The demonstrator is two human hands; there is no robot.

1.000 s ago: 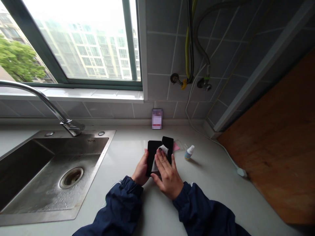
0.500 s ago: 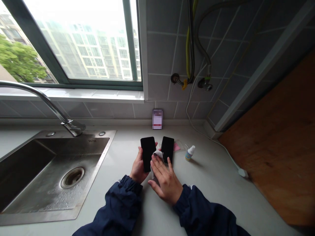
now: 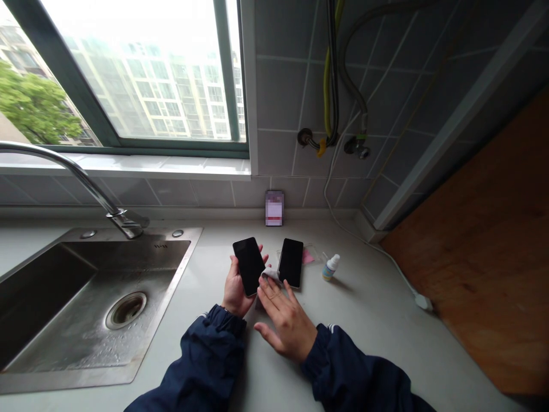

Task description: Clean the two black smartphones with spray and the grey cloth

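Observation:
My left hand (image 3: 235, 293) is closed around a black smartphone (image 3: 249, 266), its dark screen facing up and its body tilted to the left. Just right of it, my right hand (image 3: 286, 316) presses a pale grey cloth (image 3: 270, 273) under its fingers, against the phone's lower right edge. Part of the cloth is hidden beneath the fingers. A second dark phone (image 3: 292, 260) lies on the counter beyond my right fingertips. Behind it are a pink piece (image 3: 307, 256) and something clear, perhaps a case. A small white-capped bottle (image 3: 330, 267) stands to the right.
A steel sink (image 3: 165, 303) with a curved faucet (image 3: 92, 189) is set into the pale counter (image 3: 369, 332) on the left. Against the tiled wall leans a phone with a lit screen (image 3: 274, 209). A white cable (image 3: 364, 237) runs along the right to a plug (image 3: 424, 301).
The held phone has moved left and tilted further left with my left hand. My right hand and the cloth have shifted slightly left and down toward the phone's lower edge.

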